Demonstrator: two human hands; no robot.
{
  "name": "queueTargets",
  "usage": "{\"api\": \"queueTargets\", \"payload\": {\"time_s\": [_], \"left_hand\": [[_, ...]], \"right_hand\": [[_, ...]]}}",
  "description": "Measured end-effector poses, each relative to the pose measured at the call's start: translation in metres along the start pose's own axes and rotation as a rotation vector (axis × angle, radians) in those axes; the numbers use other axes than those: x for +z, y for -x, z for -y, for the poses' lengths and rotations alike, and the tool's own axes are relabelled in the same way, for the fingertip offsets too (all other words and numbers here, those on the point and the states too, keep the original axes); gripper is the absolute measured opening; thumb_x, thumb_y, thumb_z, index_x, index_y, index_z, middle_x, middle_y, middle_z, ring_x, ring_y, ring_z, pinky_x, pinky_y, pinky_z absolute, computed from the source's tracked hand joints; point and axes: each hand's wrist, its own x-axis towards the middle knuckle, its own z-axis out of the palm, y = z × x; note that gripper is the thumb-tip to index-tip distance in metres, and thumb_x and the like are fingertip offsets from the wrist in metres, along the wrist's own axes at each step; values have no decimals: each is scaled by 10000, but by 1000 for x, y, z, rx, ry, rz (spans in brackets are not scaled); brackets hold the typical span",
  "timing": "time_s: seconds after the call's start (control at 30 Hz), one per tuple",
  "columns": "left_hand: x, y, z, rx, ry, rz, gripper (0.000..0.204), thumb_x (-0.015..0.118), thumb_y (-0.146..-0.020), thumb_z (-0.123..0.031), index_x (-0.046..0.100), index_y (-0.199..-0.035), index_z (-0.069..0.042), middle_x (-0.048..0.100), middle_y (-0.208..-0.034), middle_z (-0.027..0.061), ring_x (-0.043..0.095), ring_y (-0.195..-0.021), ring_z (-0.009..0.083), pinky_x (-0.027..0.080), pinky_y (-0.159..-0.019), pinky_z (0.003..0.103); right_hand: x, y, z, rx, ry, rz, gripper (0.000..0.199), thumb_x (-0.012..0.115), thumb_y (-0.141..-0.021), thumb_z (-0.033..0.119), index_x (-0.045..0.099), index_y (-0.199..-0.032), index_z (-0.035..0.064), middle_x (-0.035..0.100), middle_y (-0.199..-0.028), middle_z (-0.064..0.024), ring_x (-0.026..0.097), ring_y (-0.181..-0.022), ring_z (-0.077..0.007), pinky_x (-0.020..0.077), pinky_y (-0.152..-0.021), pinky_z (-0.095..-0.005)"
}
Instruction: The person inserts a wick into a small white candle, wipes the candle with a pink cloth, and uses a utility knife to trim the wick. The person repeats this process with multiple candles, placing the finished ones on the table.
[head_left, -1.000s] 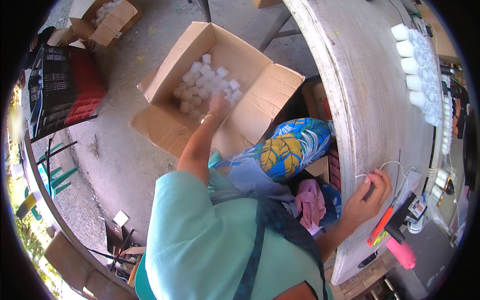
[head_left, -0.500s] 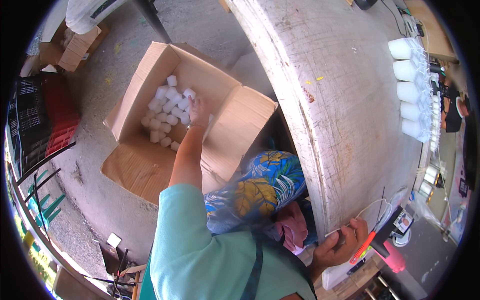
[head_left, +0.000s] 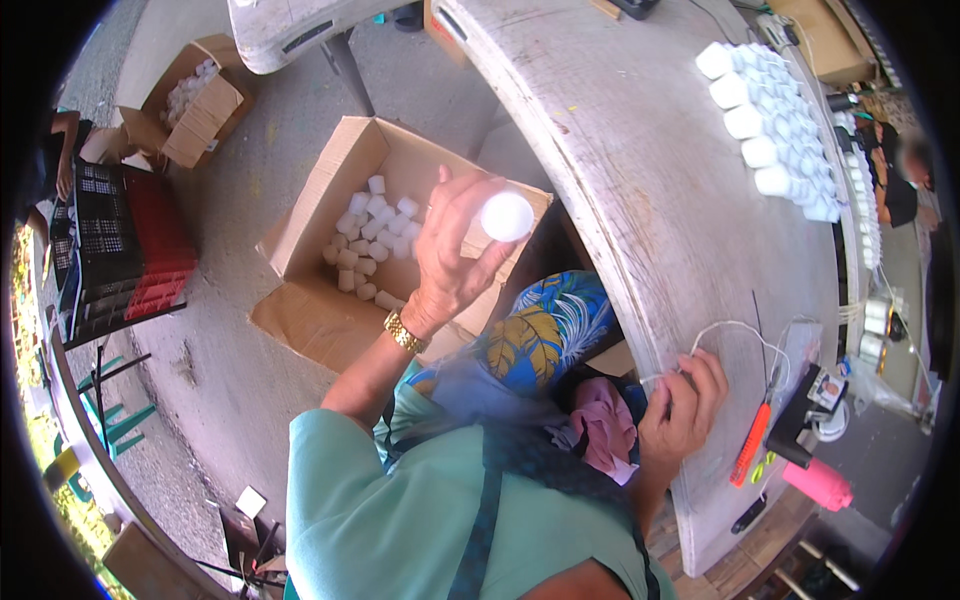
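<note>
My left hand (head_left: 452, 240), with a gold watch at the wrist, grips a white cup-shaped piece (head_left: 507, 216) between thumb and fingers, its round end showing. It is raised above an open cardboard box (head_left: 300, 325) holding several similar white pieces (head_left: 375, 228). At the table's near edge, my right hand (head_left: 687, 408) pinches the end of a thin white cord (head_left: 738, 324), which loops away over the tabletop. An orange-handled tool (head_left: 751, 445) with a thin dark shaft lies to the right of that hand.
Rows of white pieces (head_left: 745, 122) stand at the far right of the worn white table (head_left: 640, 180). A black case (head_left: 797, 422) and a pink bottle (head_left: 818, 484) lie near the right hand. Black and red crates (head_left: 160, 250) and another filled box (head_left: 205, 140) are at left; people are at both sides.
My left hand has come up out of the box with a white piece and moved right toward the table. My right hand keeps hold of the cord. The view has shifted.
</note>
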Motion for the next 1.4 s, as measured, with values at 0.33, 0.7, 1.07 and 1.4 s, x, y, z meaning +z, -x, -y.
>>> {"api": "queueTargets", "payload": {"time_s": [0.33,0.7,1.07,1.4], "left_hand": [[-8,-11,-148,-753,1670,411,579,609,-935,-294,355,-1391,-43,578,-1213,216,596,-1118,303,397,-1072,442],[-8,8,-199,-1082,1979,840,539,614,-932,-295,413,-1363,-41,592,-1167,126,604,-1060,225,423,-1039,394],[-3,9,-188,150,674,416,579,815,-689,-12,582,-1219,-21,511,-1206,73,492,-1119,159,414,-925,296],[2,25,-197,-552,1093,597,551,763,-782,-81,534,-1278,-7,609,-1124,78,589,-1024,152,473,-930,313]], "right_hand": [[-47,2,31,310,-432,-443,193,650,-797,-77,621,-949,38,631,-791,-92,595,-681,-217,473,-619,-304],[-87,8,49,215,-281,-545,276,740,-729,-54,698,-981,51,541,-705,-29,503,-589,-147,389,-489,-253],[-100,8,47,191,-147,-455,256,735,-703,-1,705,-940,91,498,-688,-28,467,-589,-193,359,-481,-296],[-121,51,-47,525,210,-386,163,657,-791,49,700,-948,49,631,-1037,-124,598,-931,-305,462,-770,-417]]}}
